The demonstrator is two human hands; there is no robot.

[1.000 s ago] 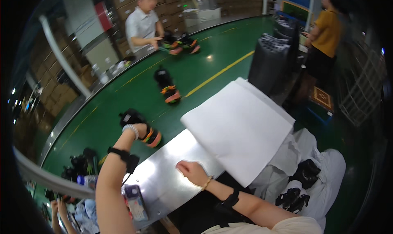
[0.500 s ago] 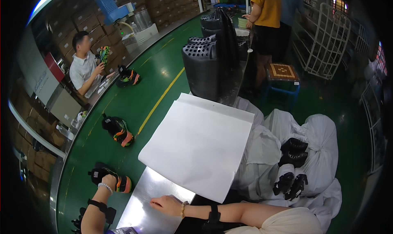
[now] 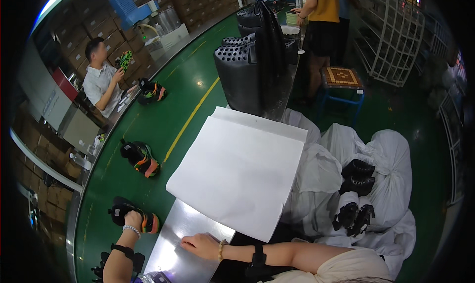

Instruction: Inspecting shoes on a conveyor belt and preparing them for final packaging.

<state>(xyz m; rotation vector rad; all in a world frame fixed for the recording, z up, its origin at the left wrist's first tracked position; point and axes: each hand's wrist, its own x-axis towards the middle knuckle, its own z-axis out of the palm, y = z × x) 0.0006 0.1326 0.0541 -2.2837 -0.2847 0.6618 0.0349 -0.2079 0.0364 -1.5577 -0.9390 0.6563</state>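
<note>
On the green conveyor belt at lower left lies a black sports shoe (image 3: pixel 151 222) with orange and green trim. My left hand (image 3: pixel 132 218), a beaded bracelet at its wrist, is closed on the shoe's middle. My right hand (image 3: pixel 199 245) rests loosely curled on a shiny metal plate (image 3: pixel 170 233), nothing visible in its fingers. Beyond it, a large white sheet (image 3: pixel 237 169) covers part of the bench. Two similar shoes, a nearer one (image 3: pixel 141 159) and a farther one (image 3: pixel 151 91), sit farther up the belt.
Tall black perforated forms (image 3: pixel 240 77) stand behind the sheet. White sacks (image 3: pixel 388 179) bulge at right with black shoes (image 3: pixel 357 176) on them. Across the belt a person (image 3: pixel 101 80) holds a green shoe. Another in yellow (image 3: pixel 321 5) stands near a stool (image 3: pixel 342 78) and wire rack (image 3: pixel 396 40).
My view has shifted slightly. My left hand stays on the shoe and my right hand stays on the metal plate; neither has visibly changed its hold.
</note>
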